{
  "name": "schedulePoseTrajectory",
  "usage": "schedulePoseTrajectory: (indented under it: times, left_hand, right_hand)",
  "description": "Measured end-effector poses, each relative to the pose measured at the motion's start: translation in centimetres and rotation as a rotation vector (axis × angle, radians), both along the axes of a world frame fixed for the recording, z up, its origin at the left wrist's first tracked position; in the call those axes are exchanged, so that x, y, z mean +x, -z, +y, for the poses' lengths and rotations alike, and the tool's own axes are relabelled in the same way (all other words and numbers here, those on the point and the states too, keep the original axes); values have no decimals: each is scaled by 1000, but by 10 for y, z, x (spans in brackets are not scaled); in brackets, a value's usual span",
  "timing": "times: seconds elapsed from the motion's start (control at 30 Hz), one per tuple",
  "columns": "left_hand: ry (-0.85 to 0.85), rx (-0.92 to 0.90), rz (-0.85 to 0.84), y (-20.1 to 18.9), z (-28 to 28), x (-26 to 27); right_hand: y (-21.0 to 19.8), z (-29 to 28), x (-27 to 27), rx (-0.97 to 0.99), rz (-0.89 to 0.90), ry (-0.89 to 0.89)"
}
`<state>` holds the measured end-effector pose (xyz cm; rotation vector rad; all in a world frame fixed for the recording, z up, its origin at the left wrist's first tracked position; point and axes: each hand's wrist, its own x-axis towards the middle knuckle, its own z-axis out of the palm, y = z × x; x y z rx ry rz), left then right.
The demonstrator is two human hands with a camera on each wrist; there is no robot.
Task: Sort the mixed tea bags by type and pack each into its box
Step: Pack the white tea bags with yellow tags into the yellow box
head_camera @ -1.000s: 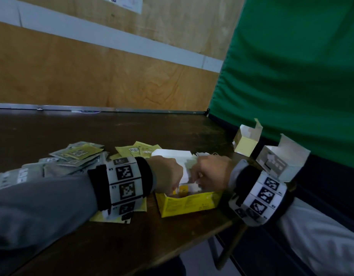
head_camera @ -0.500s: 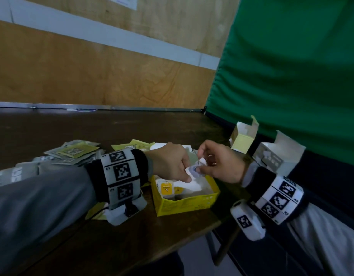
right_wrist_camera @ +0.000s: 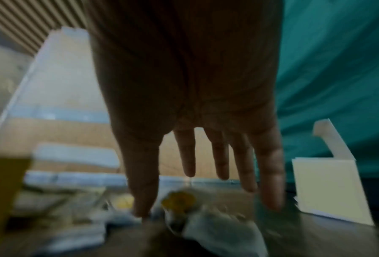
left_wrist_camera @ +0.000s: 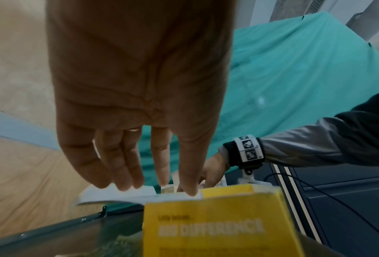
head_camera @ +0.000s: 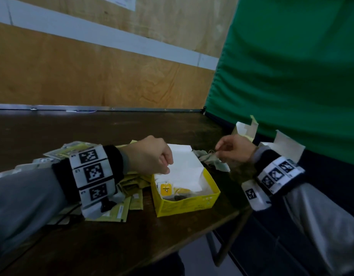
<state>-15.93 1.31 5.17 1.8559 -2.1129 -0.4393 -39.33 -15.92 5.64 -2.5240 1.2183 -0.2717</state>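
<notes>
Head view: the left hand, fingers curled down, hangs over the lid of the yellow box, which sits just below and right of it. Yellow-tagged bags already lie inside, so packing looks begun. A pile of sachets under and behind the left wrist remains unsorted. The right hand pinches at loose bags just left of its fingertips; two open boxes stand behind it

Left wrist view: the left hand has nearly straight fingers with tips pressing the white lid, gripping nothing

Right wrist view: blurred; the right hand reaches down with spread fingers toward the loose bags at its tips. I cannot tell whether it grips one. A pale box stands to its right. Most sorting appears left
</notes>
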Motion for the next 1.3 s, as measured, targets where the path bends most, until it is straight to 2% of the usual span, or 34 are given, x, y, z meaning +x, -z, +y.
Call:
schedulePoseTrajectory:
  times: [0.07, 0.13, 0.2, 0.3, 0.37, 0.57, 0.7, 0.8, 0.93, 1.03, 1.1, 1.2, 1.3]
  left_hand:
    - [13, -10, -113, 6, 5, 1]
    - [26, -27, -213, 13, 9, 2]
    - [27, -16, -248, 16, 11, 0]
    - [13, 30, -201, 18, 10, -3]
    - [17, 49, -157, 18, 10, -5]
    - [18, 23, -139, 15, 6, -5]
    - [6, 14, -40, 3, -5, -6]
    - [-42, -29, 103, -11, -15, -11]
    - [-122, -94, 429, -25, -31, -22]
    - [-202, 45, 839, -31, -41, -35]
    - [-217, 114, 1029, -31, -44, -39]
    - [-232, 63, 1169, -25, -46, -39]
    - [-257, -67, 1173, -18, -43, -35]
  right_hand:
    - [19, -27, 1, -56, 372, 69]
    - [39, -48, 6, -19, 588, 103]
    - [50, -56, 15, 22, 618, 93]
    - [50, -52, 30, 107, 533, 40]
    - [48, -51, 36, 61, 516, 30]
    - [42, -57, 22, -5, 254, 143]
    - [25, -57, 9, 19, -144, 213]
    - [6, -46, 6, 83, -434, 179]
    - [-17, -9, 16, 275, -720, 65]
    - [-26, 26, 30, 442, -817, -63]
    - [-27, 44, 39, 531, -855, -141]
    - [-26, 58, 50, 504, -868, -132]
    - [-20, 63, 53, 338, -862, -196]
